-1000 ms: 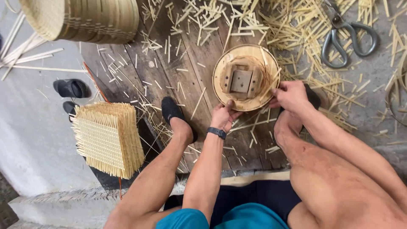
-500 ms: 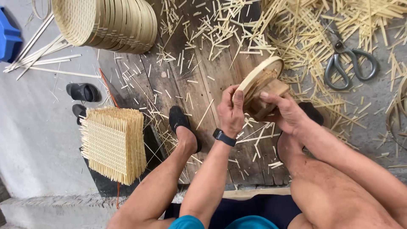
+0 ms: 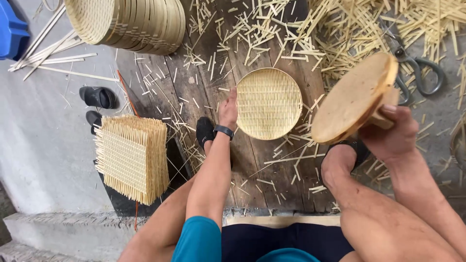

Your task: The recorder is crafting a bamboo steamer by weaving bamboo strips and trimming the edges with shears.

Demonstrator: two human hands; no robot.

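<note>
Left hand [image 3: 228, 110] is resting open, fingers spread, touching the left rim of the round woven bamboo tray [image 3: 268, 103] lying flat on the plank floor [image 3: 252, 165]. Right hand [image 3: 391, 133] is gripping the round wooden mould [image 3: 354, 97], tilted, lifted clear to the tray's right. We are judging the tray as just released from the mould; next move needs the tray picked up by its rim. Scissors [image 3: 420, 73] lying farther right.
</note>
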